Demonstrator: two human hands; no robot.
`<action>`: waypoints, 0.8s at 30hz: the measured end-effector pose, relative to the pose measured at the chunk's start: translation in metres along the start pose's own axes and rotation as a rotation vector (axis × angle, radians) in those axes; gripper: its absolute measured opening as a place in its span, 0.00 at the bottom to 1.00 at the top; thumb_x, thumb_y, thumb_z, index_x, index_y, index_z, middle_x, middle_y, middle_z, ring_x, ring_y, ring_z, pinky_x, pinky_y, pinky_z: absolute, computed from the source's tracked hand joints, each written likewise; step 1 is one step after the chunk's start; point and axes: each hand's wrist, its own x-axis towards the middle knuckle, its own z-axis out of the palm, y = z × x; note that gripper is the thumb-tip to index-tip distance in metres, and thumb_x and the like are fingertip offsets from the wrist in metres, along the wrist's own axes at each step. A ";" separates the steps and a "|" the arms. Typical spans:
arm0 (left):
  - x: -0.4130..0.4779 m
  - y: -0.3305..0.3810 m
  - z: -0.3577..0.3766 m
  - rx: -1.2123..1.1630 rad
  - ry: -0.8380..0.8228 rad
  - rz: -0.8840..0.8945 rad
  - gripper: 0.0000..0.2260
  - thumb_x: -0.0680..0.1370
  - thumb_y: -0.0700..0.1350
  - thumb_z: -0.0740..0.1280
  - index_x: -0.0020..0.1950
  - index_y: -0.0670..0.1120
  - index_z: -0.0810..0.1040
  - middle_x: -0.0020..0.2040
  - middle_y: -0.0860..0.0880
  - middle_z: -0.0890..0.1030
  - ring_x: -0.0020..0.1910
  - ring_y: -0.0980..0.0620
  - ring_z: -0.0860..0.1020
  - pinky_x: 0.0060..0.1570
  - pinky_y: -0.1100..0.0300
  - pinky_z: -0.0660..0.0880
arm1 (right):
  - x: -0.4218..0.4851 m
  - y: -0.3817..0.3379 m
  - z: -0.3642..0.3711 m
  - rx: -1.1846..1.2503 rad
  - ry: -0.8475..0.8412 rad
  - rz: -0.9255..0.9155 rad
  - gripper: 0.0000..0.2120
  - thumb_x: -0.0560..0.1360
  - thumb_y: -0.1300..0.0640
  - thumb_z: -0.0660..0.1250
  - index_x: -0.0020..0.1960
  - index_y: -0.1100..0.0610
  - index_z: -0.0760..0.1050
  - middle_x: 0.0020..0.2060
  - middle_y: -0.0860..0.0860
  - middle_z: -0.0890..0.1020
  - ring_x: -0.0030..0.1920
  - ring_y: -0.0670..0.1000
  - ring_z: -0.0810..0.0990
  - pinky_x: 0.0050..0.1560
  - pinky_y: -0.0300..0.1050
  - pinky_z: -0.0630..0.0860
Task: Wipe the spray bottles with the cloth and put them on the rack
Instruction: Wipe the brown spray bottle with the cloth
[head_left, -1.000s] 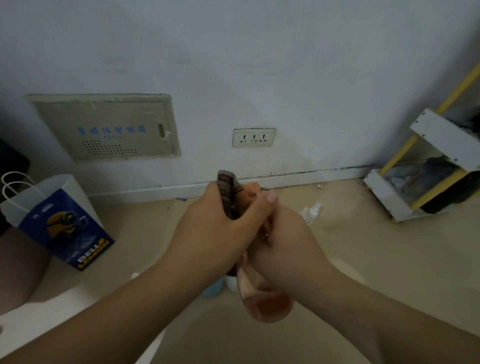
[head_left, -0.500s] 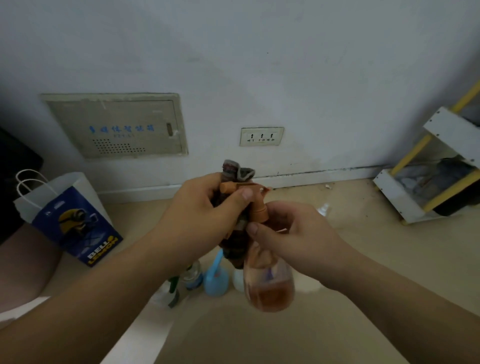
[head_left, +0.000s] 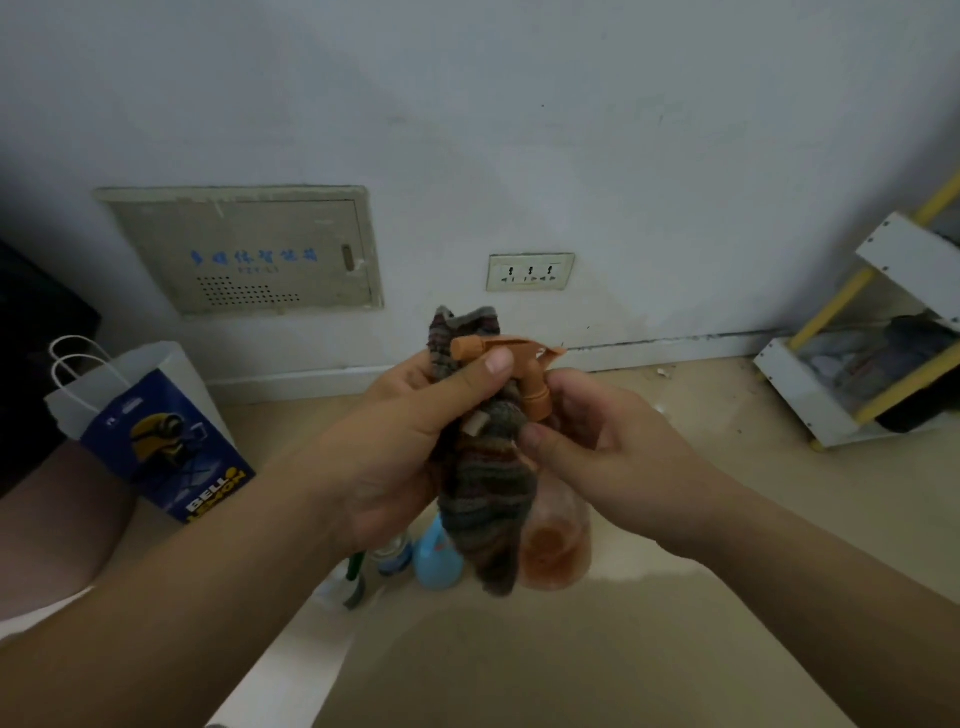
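Observation:
An orange spray bottle with an orange trigger head is held up in front of me. My right hand grips its neck from the right. My left hand grips a dark striped cloth and presses it against the trigger head, thumb on top. The cloth hangs down over the bottle's left side. On the floor below stand a blue spray bottle, a small clear bottle and a green-and-white bottle, partly hidden by my hands. The white and yellow rack stands at the right by the wall.
A white and blue paper bag stands on the floor at the left. The wall ahead carries a beige panel box and a socket plate. Dark cloths lie on the rack's bottom shelf. A bare knee shows at the far left.
The cloth has slid down from the trigger head over the bottle's neck and body. My view has tilted down, showing the bottles on the floor. Both hands keep their hold.

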 end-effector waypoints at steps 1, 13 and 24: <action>0.000 0.001 0.002 0.015 0.026 0.011 0.17 0.79 0.48 0.69 0.65 0.41 0.81 0.60 0.37 0.84 0.57 0.41 0.84 0.51 0.53 0.83 | -0.001 0.000 0.001 0.054 -0.003 0.018 0.09 0.78 0.56 0.70 0.58 0.54 0.82 0.52 0.55 0.86 0.57 0.58 0.84 0.62 0.62 0.80; -0.005 -0.008 -0.004 0.138 0.480 -0.180 0.27 0.76 0.67 0.67 0.51 0.43 0.82 0.37 0.40 0.87 0.32 0.43 0.86 0.35 0.52 0.82 | 0.003 -0.009 -0.006 0.202 0.287 0.284 0.04 0.79 0.56 0.73 0.53 0.55 0.82 0.47 0.62 0.85 0.41 0.48 0.84 0.38 0.36 0.79; 0.002 -0.009 -0.004 0.358 0.353 0.319 0.10 0.85 0.48 0.61 0.53 0.47 0.81 0.45 0.51 0.86 0.44 0.55 0.84 0.37 0.63 0.81 | -0.003 -0.018 0.009 0.124 0.213 0.312 0.05 0.78 0.55 0.74 0.51 0.56 0.82 0.43 0.56 0.88 0.46 0.59 0.87 0.47 0.54 0.86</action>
